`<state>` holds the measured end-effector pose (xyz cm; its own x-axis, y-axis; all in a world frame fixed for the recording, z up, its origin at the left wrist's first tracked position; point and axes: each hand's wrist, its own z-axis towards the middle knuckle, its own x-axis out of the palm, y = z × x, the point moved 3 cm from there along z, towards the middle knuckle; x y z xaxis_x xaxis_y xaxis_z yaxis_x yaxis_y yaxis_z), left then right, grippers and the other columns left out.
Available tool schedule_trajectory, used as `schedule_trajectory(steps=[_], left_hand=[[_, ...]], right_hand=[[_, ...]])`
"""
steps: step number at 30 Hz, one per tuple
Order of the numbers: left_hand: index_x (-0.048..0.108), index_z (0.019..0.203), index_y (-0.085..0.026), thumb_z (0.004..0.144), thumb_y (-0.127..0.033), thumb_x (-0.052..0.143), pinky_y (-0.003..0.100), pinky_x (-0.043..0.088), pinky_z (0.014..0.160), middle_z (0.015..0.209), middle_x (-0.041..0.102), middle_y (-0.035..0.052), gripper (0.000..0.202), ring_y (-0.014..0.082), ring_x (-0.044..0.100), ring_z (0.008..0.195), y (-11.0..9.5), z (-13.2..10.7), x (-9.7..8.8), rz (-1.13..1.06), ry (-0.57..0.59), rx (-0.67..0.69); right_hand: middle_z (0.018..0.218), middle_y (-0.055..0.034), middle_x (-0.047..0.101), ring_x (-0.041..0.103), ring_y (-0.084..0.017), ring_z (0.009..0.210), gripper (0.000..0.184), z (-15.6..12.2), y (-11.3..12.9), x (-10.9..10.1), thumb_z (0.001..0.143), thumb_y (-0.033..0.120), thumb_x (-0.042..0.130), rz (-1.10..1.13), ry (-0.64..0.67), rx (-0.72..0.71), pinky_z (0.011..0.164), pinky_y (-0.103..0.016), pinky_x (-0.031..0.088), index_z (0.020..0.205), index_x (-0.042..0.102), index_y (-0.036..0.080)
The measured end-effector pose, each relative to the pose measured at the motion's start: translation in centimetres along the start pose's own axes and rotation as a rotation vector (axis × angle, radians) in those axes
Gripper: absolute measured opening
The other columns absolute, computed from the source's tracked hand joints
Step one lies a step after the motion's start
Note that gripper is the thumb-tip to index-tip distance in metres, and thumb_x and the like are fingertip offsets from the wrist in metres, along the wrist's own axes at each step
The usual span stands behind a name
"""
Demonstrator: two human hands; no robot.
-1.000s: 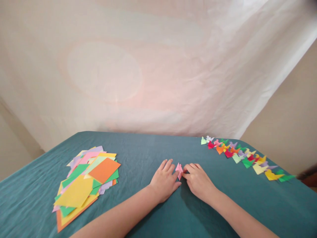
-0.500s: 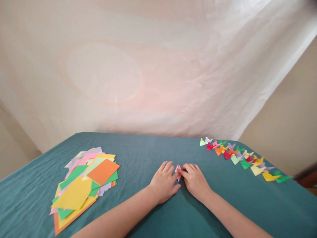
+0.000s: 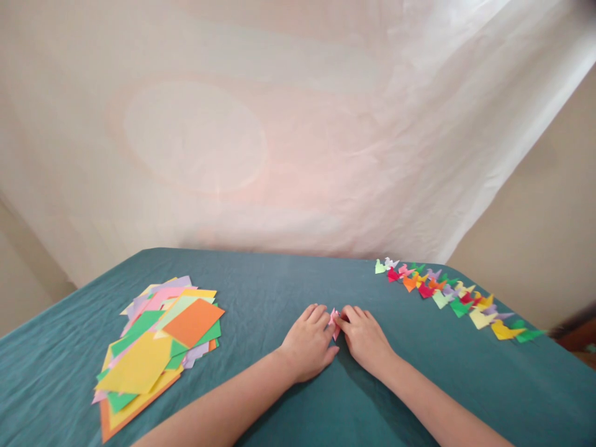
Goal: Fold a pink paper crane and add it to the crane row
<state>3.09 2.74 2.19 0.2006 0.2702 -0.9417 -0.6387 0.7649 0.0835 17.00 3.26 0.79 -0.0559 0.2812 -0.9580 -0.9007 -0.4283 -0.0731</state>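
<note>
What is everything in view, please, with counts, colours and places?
Pink folded paper: one, pink, on the teal cloth between the hands
Paper sheets: many, overlapping; orange, yellow, green, pink, lilac; left
Folded paper birds: roughly twenty, crowded; green, white, red, pink, orange, yellow, lilac; far right
Teal cloth: one, teal, covering the table
Hanging cloth: one, pale pinkish, behind the table
Wall: beige, right of the hanging cloth
Unclear object: one, reddish-brown, right edge
Left hand: one, bare, touching the pink folded paper
Right hand: one, bare, fingers at the same paper
</note>
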Motion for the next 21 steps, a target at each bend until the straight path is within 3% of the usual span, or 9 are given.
schedule_trajectory(steps=[7, 21], left_hand=[[0.050, 0.119, -0.007, 0.085, -0.043, 0.046, 0.040, 0.020, 0.105, 0.119, 0.053, 0.0133, 0.049, 0.0273, 0.037, 0.119, -0.8, 0.2, 0.2, 0.046, 0.010, -0.007], [0.053, 0.113, -0.012, 0.085, -0.044, 0.045, 0.038, 0.021, 0.105, 0.118, 0.052, 0.0116, 0.043, 0.0258, 0.036, 0.122, -0.8, -0.2, -0.1, -0.050, 0.068, -0.091]], right_hand=[[0.093, -0.0058, 0.056, 0.049, -0.020, 0.088, 0.019, 0.1, -0.1, 0.0, 0.084, 0.013, 0.049, 0.013, 0.022, -0.036, 0.075, -0.030, 0.036, 0.096, 0.062, 0.020], [0.101, -0.0101, 0.057, 0.052, -0.022, 0.092, 0.029, -0.9, 1.1, -0.6, 0.085, 0.007, 0.044, -0.047, 0.140, -0.072, 0.077, -0.033, 0.043, 0.110, 0.057, 0.014]])
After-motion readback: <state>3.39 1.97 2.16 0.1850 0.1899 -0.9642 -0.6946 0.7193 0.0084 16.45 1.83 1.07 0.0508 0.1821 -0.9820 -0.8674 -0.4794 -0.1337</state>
